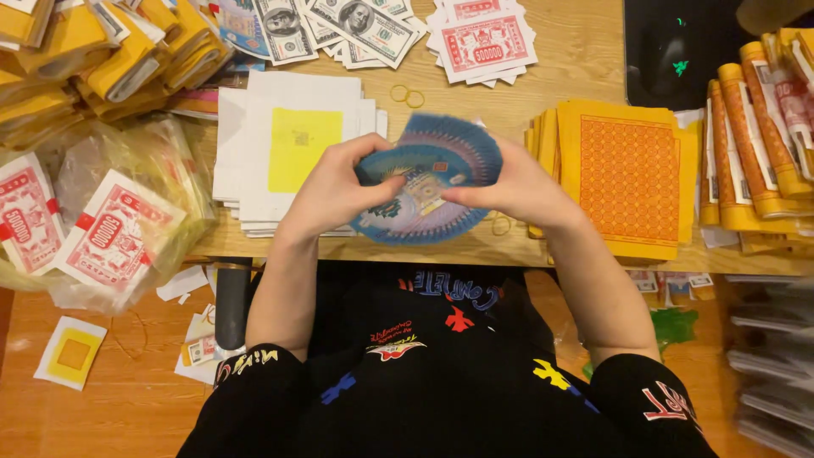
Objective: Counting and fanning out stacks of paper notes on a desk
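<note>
Wooden counter [585, 59] bearing white paper stacks [292, 144], orange sheets [627, 178], banknote piles [339, 25], red notes [483, 42], rubber bands [407, 95].

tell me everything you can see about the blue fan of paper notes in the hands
The blue fan of notes is a thick stack of thin printed paper slips, spread into a rounded fan with its edges blurred. It is held just above the wooden table's front edge, gripped on both sides: left hand and right hand, thumbs pressing its colourful printed face.

I see a pale wooden tabletop [585, 51] across the upper frame, and an orange-brown wooden floor [127, 399] at lower left, evenly lit.
</note>
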